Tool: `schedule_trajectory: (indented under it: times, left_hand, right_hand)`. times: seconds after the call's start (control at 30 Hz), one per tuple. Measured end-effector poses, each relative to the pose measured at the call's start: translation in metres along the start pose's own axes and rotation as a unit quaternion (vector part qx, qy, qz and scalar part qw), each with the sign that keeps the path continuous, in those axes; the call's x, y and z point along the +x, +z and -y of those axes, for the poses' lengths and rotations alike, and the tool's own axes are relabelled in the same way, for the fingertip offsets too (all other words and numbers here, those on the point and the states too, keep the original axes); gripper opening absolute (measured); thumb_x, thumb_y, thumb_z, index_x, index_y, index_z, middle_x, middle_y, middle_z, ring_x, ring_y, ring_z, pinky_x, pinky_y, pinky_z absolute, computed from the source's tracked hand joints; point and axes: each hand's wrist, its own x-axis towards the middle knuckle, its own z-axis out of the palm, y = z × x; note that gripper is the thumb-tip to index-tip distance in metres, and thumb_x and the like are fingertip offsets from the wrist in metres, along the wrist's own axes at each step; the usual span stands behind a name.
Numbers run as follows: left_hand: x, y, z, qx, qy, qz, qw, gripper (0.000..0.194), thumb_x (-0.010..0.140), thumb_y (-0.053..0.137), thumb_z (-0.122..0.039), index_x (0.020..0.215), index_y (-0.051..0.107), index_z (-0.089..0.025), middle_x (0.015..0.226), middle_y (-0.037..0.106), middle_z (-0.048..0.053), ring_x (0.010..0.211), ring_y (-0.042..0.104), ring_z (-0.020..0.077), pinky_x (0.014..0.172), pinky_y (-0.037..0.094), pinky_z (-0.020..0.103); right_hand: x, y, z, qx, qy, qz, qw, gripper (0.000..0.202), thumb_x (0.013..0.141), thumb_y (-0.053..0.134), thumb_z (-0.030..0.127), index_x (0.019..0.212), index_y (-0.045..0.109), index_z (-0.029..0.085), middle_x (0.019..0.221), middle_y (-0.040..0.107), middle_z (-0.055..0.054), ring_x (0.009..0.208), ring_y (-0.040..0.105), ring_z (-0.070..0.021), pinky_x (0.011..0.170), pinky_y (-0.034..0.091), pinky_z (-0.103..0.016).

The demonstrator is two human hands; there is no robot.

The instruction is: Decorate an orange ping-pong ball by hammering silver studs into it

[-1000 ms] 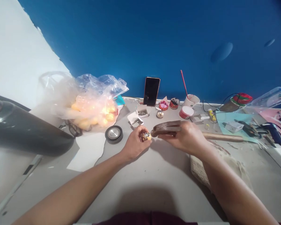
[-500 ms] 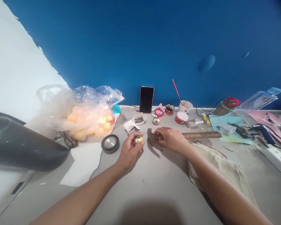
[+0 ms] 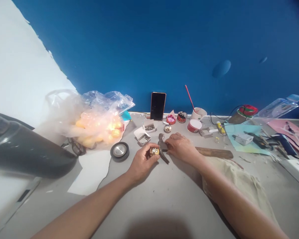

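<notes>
A small yellow ball with shiny metal studs (image 3: 154, 151) is pinched in my left hand (image 3: 142, 163), just left of the hammer's head. The claw hammer (image 3: 162, 145) lies on the table, its wooden handle pointing right. Over the handle, near the head, rests my right hand (image 3: 181, 148), fingers bent and pressed down around it. Two small open white boxes, one (image 3: 142, 136) nearer and one (image 3: 149, 127) farther, hold small metal pieces. A similar studded ball (image 3: 167, 128) sits behind the hammer.
A round black and silver disc (image 3: 120, 151) lies left of my left hand. Upright at the wall stands a phone (image 3: 157, 106). Beyond my right hand are a red and white tub (image 3: 194, 125) and a cup (image 3: 198, 114). A beige cloth (image 3: 235, 179) lies under my right forearm.
The hammer's head has been set down with its claw towards me. My left hand has turned the ball, showing more studs, and moved slightly right. The view has shifted a little.
</notes>
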Motion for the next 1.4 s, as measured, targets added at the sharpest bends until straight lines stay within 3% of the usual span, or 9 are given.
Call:
schedule_trajectory:
  times: [0.17,0.33,0.5,0.6,0.8,0.97,1.07,1.27,1.4]
  left_hand:
    - [-0.004,0.007,0.006,0.006,-0.005,0.056,0.998,0.031,0.077,0.074,-0.024,0.107,0.072,-0.018,0.09,0.067,0.004,0.079,0.06,0.0174,0.069,0.055,0.029]
    - [-0.005,0.009,0.005,0.049,0.015,0.081,0.995,0.03,0.071,0.08,-0.027,0.098,0.073,-0.019,0.082,0.065,0.001,0.071,0.056,0.0148,0.066,0.047,0.027]
    - [-0.006,0.005,-0.004,0.108,0.062,-0.003,0.992,0.014,0.078,0.064,-0.024,0.092,0.065,-0.019,0.083,0.063,0.001,0.074,0.055,0.0157,0.071,0.045,0.028]
    - [-0.006,0.003,-0.004,0.098,0.057,0.016,0.993,0.013,0.08,0.063,-0.026,0.092,0.061,-0.02,0.08,0.06,0.0,0.071,0.053,0.0153,0.068,0.043,0.027]
    - [-0.007,0.004,-0.002,0.115,0.07,0.049,0.99,0.014,0.078,0.063,-0.021,0.092,0.06,-0.021,0.079,0.058,-0.001,0.069,0.05,0.0147,0.066,0.042,0.027]
    - [-0.005,0.0,-0.006,0.068,0.026,0.025,0.997,0.004,0.08,0.058,-0.022,0.084,0.055,-0.021,0.068,0.046,-0.005,0.061,0.041,0.0124,0.06,0.037,0.026]
    - [-0.004,-0.001,-0.008,0.068,0.006,0.003,0.998,0.009,0.082,0.059,-0.026,0.078,0.053,-0.021,0.064,0.046,-0.005,0.059,0.041,0.0122,0.058,0.035,0.025]
    - [-0.006,0.003,-0.006,0.2,0.082,-0.014,0.976,0.014,0.085,0.059,-0.021,0.071,0.057,-0.022,0.069,0.063,-0.001,0.065,0.056,0.0152,0.068,0.043,0.028]
    - [-0.001,-0.003,-0.003,0.293,0.071,-0.131,0.944,0.009,0.083,0.064,-0.02,0.09,0.067,-0.024,0.079,0.072,0.002,0.074,0.066,0.0201,0.074,0.047,0.03]
  right_hand:
    - [0.005,-0.023,0.002,0.002,0.009,0.038,0.999,0.013,0.091,0.065,0.025,0.099,0.074,0.023,0.103,0.075,-0.007,0.095,0.066,-0.0224,0.068,0.036,-0.029]
    - [0.025,-0.041,0.023,-0.018,-0.022,0.007,1.0,0.022,0.1,0.055,0.028,0.092,0.076,0.024,0.101,0.078,-0.005,0.091,0.068,-0.0213,0.065,0.035,-0.029]
    - [0.056,-0.029,0.049,-0.019,0.008,-0.008,1.0,0.025,0.099,0.059,0.041,0.104,0.074,0.021,0.106,0.079,-0.009,0.094,0.071,-0.0248,0.072,0.042,-0.031]
    - [0.067,-0.015,0.053,-0.022,0.023,0.008,0.999,0.029,0.098,0.06,0.046,0.098,0.075,0.02,0.102,0.079,-0.011,0.092,0.072,-0.0257,0.075,0.044,-0.031]
    - [0.067,0.003,0.049,-0.03,0.027,-0.017,0.999,0.028,0.102,0.05,0.035,0.098,0.074,0.021,0.1,0.08,-0.01,0.09,0.072,-0.0242,0.072,0.041,-0.03]
    - [0.063,0.007,0.044,-0.012,0.042,-0.061,0.997,0.028,0.101,0.051,0.035,0.092,0.075,0.022,0.095,0.08,-0.007,0.084,0.071,-0.0216,0.067,0.036,-0.029]
    - [0.062,0.004,0.038,0.009,0.056,-0.089,0.994,0.027,0.1,0.053,0.037,0.091,0.075,0.023,0.092,0.08,-0.005,0.08,0.07,-0.0202,0.064,0.032,-0.03]
    - [0.061,0.005,0.029,0.015,0.017,-0.085,0.996,0.03,0.102,0.053,0.038,0.09,0.075,0.022,0.09,0.079,-0.005,0.079,0.066,-0.0183,0.064,0.03,-0.03]
    - [0.061,0.011,0.027,0.013,-0.026,-0.134,0.991,0.031,0.103,0.051,0.032,0.088,0.075,0.02,0.088,0.077,-0.006,0.081,0.065,-0.0176,0.066,0.029,-0.03]
